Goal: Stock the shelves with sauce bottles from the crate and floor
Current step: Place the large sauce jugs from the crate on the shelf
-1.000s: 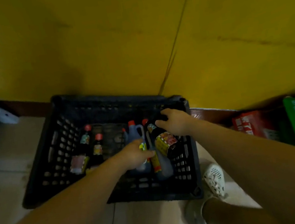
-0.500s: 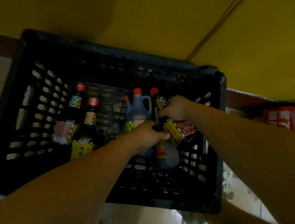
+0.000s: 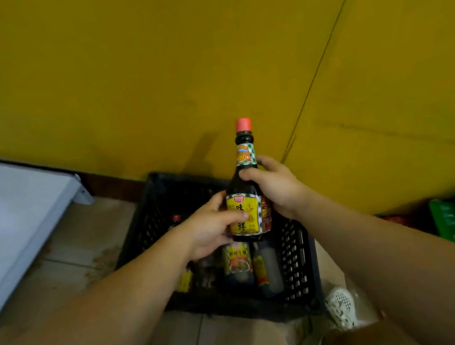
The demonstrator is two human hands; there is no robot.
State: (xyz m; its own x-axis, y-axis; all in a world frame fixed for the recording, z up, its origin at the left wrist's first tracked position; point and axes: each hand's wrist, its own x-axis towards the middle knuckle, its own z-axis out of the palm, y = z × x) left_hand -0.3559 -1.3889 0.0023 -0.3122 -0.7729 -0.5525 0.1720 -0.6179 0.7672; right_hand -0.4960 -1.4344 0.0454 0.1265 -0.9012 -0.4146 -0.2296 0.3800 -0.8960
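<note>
Inspection finds our left hand (image 3: 210, 231) gripping the yellow label of an upright sauce bottle (image 3: 238, 189) held above the black crate (image 3: 296, 251), our right hand (image 3: 278, 188) clasping its shoulder, other bottles (image 3: 237, 264) lying in that crate on the floor (image 3: 77, 251).

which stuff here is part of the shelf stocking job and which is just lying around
Job in hand:
sauce bottle, gripped by left hand and right hand
black crate
other bottles inside it

Just lying about:
white shoe
green packs
</note>
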